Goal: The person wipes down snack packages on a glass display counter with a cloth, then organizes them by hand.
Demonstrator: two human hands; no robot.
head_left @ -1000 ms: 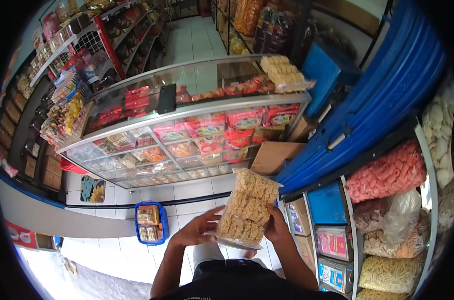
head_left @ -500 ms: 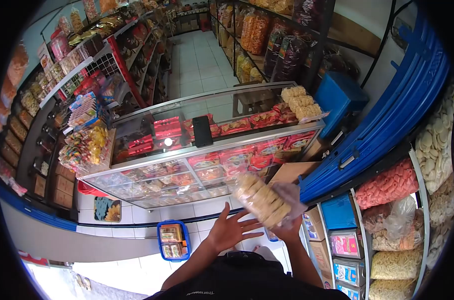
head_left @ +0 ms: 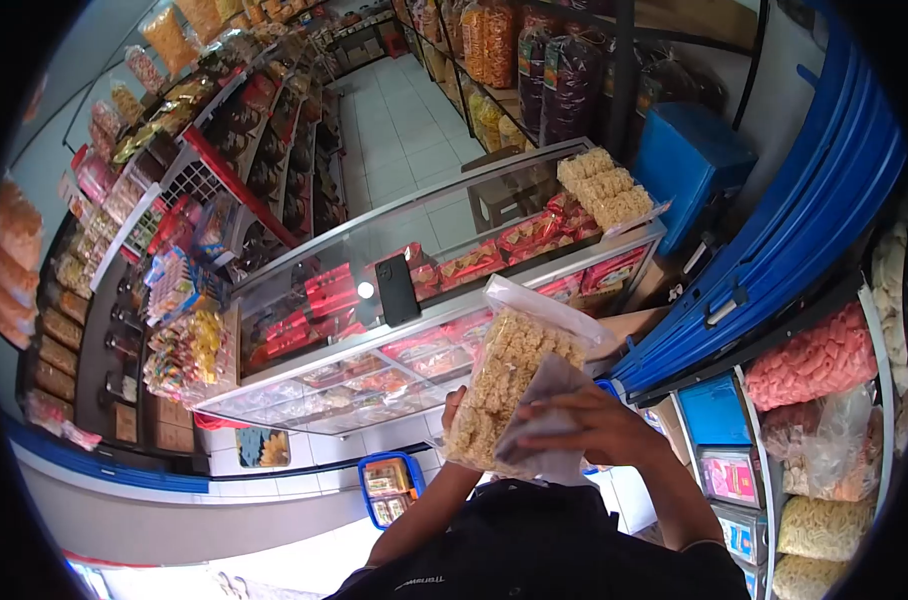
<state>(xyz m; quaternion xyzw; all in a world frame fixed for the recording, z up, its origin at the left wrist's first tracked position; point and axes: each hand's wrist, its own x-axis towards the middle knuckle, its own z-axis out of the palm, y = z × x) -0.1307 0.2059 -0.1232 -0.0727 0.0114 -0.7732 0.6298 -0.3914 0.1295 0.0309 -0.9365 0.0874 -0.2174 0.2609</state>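
Observation:
A clear plastic pack of pale noodle-like blocks (head_left: 509, 375) is tilted up in front of my chest. My left hand (head_left: 455, 408) grips its left side from behind, and most of those fingers are hidden by the pack. A grey cloth (head_left: 549, 405) lies against the lower right face of the pack. My right hand (head_left: 579, 422) holds this cloth, its fingers bent over it and somewhat blurred.
A glass display case (head_left: 304, 345) with red packets stands ahead. On its top lie a black phone (head_left: 398, 290) and more noodle-like packs (head_left: 606, 190). A blue basket (head_left: 391, 488) sits on the floor. Shelves of bagged snacks (head_left: 812, 360) rise at the right, beside blue shutters (head_left: 774, 250).
My left hand was open beside the pack and now grips it. The pack has turned more upright and come nearer. My right hand has moved onto its front with the cloth.

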